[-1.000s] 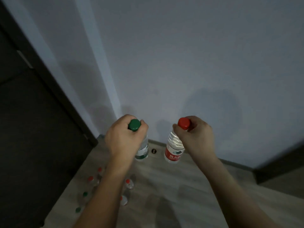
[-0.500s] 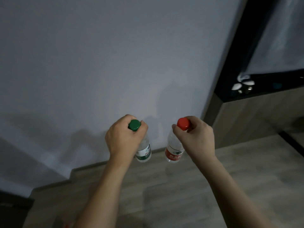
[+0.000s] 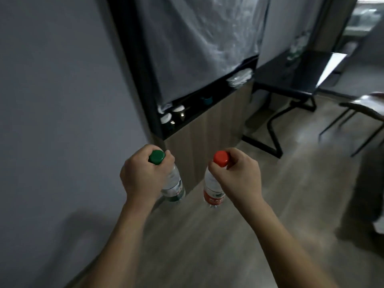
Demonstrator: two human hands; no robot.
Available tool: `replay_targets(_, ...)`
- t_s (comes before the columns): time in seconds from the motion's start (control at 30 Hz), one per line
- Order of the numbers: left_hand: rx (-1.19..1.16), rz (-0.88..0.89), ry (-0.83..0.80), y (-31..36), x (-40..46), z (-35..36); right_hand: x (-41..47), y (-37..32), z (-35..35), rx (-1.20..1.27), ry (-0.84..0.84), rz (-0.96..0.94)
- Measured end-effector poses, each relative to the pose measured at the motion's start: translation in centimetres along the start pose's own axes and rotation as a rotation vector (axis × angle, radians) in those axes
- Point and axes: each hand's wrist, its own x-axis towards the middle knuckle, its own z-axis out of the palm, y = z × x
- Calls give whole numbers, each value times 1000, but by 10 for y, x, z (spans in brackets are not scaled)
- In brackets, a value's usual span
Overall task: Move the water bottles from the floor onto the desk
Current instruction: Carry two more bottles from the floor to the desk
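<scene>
My left hand (image 3: 141,177) grips the neck of a clear water bottle with a green cap and green label (image 3: 174,188), which hangs in the air above the floor. My right hand (image 3: 236,179) holds a second clear bottle with a red cap and red label (image 3: 213,194) the same way, by its neck. The two bottles hang side by side, apart from each other. A black desk (image 3: 291,77) stands far off at the upper right, with several bottles (image 3: 295,46), blurred, on its back part.
A grey wall fills the left. A wooden cabinet with a black shelf (image 3: 205,104) holding small items stands just ahead, plastic sheeting above it. A dark chair (image 3: 361,107) is at the right. Wood floor stretches between me and the desk.
The view has swung right, away from the corner where bottles stood on the floor, and the cabinet, desk and chair have come into sight. Both hands hold their bottles as before.
</scene>
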Motion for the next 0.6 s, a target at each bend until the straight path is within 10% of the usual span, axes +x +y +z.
replay_targets(0.6, -265, 212, -397, 158, 68, 244, 158, 137, -112, -91, 353, 241)
